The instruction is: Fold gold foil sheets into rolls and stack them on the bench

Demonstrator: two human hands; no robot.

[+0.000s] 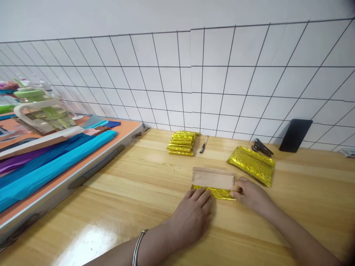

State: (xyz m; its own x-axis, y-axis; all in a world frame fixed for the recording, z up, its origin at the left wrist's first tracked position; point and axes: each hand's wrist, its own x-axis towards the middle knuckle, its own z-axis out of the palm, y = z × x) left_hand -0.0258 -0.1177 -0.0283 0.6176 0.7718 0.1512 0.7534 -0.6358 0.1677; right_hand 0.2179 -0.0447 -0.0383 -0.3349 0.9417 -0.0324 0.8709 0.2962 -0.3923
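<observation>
A sheet of gold foil paper [213, 183] lies on the wooden table [124, 192], brown side up, with its near edge folded over so the gold face shows. My left hand [191, 216] presses flat on the left part of that fold. My right hand [249, 194] pinches the fold's right end. Behind it lies a row of rolled gold foil sticks [181, 143]. A stack of flat gold foil sheets [252, 164] sits to the right.
A pen [204, 144] lies beside the gold sticks. A black stapler [262, 147] and a dark phone [295, 135] rest by the tiled wall. At left, an orange board [91, 157] carries blue and purple paper rolls [52, 164] and a clear jug [41, 112].
</observation>
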